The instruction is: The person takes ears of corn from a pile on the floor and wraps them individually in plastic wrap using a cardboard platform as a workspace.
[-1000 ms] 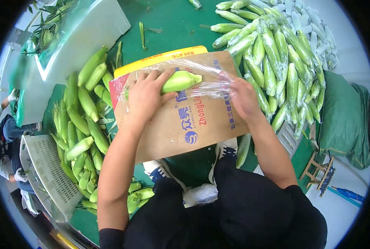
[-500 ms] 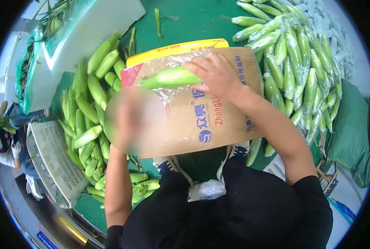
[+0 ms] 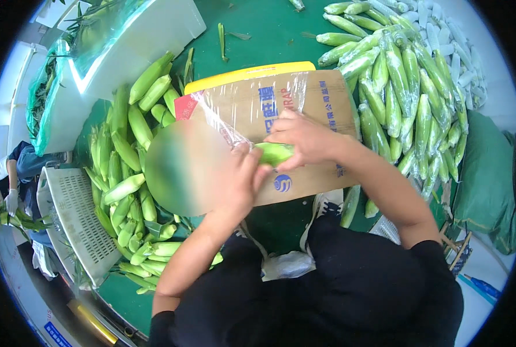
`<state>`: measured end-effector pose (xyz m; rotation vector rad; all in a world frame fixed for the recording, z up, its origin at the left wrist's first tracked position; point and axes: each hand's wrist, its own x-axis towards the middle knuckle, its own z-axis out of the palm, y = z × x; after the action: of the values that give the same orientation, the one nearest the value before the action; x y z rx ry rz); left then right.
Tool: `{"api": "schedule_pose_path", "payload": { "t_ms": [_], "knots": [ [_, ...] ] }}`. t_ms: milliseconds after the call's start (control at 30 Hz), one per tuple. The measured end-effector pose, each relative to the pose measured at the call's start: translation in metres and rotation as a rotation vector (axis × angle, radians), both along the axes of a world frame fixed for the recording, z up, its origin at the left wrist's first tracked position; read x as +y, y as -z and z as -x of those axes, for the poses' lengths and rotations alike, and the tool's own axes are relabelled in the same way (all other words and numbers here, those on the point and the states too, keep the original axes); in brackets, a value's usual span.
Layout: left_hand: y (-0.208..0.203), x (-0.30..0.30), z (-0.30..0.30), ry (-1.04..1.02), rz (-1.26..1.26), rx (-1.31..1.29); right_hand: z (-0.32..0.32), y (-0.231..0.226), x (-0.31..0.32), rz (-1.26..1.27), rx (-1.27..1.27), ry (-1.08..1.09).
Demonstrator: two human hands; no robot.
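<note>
A green ear of corn [image 3: 275, 153] in its husk lies between my two hands over a brown cardboard box [image 3: 321, 168]. My left hand [image 3: 240, 176] closes on its left end, and my right hand [image 3: 301, 137] grips the right end, fingers curled. Much of the ear is hidden by the fingers. Clear plastic wrap [image 3: 223, 128] runs from the upper left of the cardboard down to the ear. A yellow edge [image 3: 252, 74] shows behind the box. A round blurred patch hides the box's left part.
Unwrapped corn [image 3: 136, 127] is heaped on the left, beside a pale plastic crate [image 3: 81, 222] and a white foam box [image 3: 136, 52]. Film-wrapped corn [image 3: 405, 87] is piled on the right, near a green sack [image 3: 486, 179]. Another person's gloved hand [image 3: 11, 201] shows far left.
The ear has come down toward me across the cardboard and is now mostly covered by my hands. My left hand has moved right to meet it; the right hand has lowered with it.
</note>
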<state>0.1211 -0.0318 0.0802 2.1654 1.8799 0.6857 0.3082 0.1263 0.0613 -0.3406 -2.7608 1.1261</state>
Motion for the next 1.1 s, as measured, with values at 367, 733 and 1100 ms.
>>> {"api": "schedule_pose_path", "payload": {
  "t_ms": [367, 733, 1100],
  "knots": [
    [-0.013, 0.194, 0.050, -0.106, 0.284, 0.177, 0.008, -0.006, 0.086, 0.186, 0.650, 0.962],
    [-0.037, 0.130, 0.033, 0.196, 0.111, 0.270, -0.025, -0.018, 0.076, 0.253, 0.493, 1.043],
    [-0.021, 0.053, 0.016, 0.549, 0.789, -0.139, 0.065, 0.068, 0.030, -0.542, 0.043, -0.101]
  ]
}}
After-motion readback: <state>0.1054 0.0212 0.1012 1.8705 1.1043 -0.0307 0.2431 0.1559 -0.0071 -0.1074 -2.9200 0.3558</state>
